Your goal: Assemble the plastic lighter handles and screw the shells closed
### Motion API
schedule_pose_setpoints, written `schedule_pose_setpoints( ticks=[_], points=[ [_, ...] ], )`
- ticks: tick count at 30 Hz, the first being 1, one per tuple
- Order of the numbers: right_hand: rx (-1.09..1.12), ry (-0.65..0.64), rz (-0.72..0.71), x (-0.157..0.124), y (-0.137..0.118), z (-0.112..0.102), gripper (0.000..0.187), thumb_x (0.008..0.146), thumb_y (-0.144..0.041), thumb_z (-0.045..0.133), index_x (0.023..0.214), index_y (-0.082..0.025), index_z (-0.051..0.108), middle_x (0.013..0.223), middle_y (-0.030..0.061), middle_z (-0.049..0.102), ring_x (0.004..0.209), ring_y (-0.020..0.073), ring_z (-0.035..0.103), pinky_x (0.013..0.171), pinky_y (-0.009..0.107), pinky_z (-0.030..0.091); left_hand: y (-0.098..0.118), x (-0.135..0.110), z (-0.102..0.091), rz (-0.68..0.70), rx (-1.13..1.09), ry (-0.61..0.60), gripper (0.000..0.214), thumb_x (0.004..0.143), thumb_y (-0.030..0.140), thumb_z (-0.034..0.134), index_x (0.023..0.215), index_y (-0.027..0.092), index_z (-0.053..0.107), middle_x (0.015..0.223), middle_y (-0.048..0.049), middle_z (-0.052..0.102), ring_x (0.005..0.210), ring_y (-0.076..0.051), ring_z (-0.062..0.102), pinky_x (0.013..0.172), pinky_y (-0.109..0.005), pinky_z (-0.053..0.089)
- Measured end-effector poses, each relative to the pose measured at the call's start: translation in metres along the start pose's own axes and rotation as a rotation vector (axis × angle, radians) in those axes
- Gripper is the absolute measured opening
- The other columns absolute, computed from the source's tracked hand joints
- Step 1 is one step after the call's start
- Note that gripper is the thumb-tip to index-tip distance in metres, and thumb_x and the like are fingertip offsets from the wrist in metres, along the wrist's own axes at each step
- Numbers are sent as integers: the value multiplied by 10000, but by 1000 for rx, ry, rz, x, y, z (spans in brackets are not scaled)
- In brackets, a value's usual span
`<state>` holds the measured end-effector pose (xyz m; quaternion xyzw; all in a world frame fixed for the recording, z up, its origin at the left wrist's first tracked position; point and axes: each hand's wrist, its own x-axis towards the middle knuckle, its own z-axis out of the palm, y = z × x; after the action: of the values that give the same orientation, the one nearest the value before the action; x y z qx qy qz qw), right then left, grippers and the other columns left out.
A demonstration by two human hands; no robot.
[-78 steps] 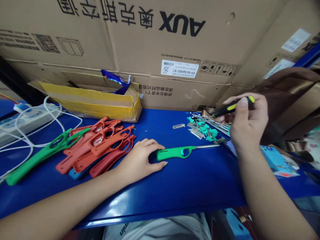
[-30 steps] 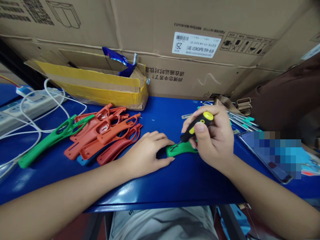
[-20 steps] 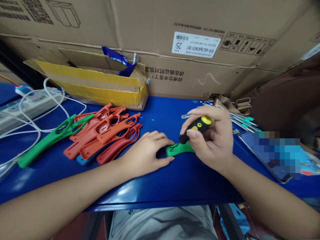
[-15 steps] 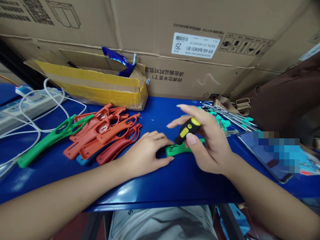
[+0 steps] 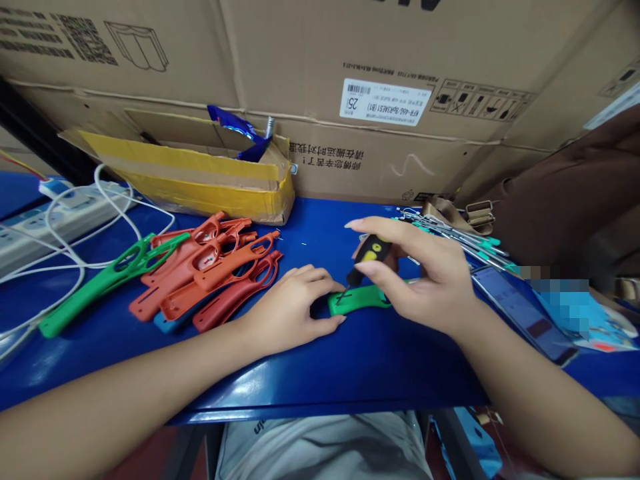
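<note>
My right hand [image 5: 425, 280] grips a short black-and-yellow screwdriver [image 5: 373, 255] between thumb and fingers. Its shaft slants down to the left end of a green plastic casing [image 5: 361, 299], which lies flat on the blue table; the exact contact of the tip is too small to make out. My left hand [image 5: 300, 303] rests on the table, thumb and fingers closed around that same end and steadying it. The casing's right part is hidden behind my right hand. To the left lie several orange and red casings [image 5: 180, 280] and a second green casing [image 5: 95, 293].
A white power strip [image 5: 50, 223] with looping cables sits far left. Behind are a taped cardboard tray [image 5: 200, 183] and large cartons [image 5: 300, 53]. Thin metal rods with teal parts [image 5: 475, 247], a phone [image 5: 523, 313] and a blue packet [image 5: 565, 310] are at right.
My right fingers have shifted round the screwdriver handle, and the handle has turned a little. My left hand and the green casing hold their place; the view has tilted slightly upward.
</note>
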<state>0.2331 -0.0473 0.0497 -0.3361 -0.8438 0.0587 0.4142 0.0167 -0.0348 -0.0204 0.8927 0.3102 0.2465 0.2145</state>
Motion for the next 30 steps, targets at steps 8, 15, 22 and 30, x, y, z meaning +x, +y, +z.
schedule_pose_setpoints(
  ticks=[8, 15, 22, 30],
  points=[
    [-56, -60, -72, 2, 0, -4, 401, 1003, -331, 578, 1401, -283, 574, 1121, 44, 749, 797, 170, 707, 753, 309, 592, -1, 0, 1, 2, 3, 6, 271, 864, 299, 736, 1112, 200, 689, 1081, -61, 709, 1021, -250, 636, 937, -419, 506],
    [-37, -94, -70, 4, -4, -3, 384, 1063, -290, 431, 1416, -209, 559, 1170, 74, 740, 861, 149, 712, 756, 275, 573, 0, 0, 1, -4, -4, 4, 223, 863, 292, 732, 1062, 200, 693, 1051, -58, 706, 1014, -248, 642, 929, -415, 514],
    [32, -154, -126, 6, -5, -2, 408, 1045, -290, 479, 1440, -199, 523, 1257, 91, 705, 922, 159, 707, 760, 271, 568, -1, 0, 2, -1, 1, 6, 276, 866, 311, 725, 1112, 192, 689, 1123, -81, 705, 1051, -269, 638, 962, -450, 499],
    [100, -100, -58, 1, -5, 7, 436, 1041, -313, 499, 1458, -190, 471, 1222, 102, 708, 919, 168, 708, 751, 281, 579, 0, -1, 1, 5, -4, 13, 214, 866, 289, 725, 1050, 187, 689, 1013, -62, 689, 1005, -258, 631, 922, -433, 502]
  ],
)
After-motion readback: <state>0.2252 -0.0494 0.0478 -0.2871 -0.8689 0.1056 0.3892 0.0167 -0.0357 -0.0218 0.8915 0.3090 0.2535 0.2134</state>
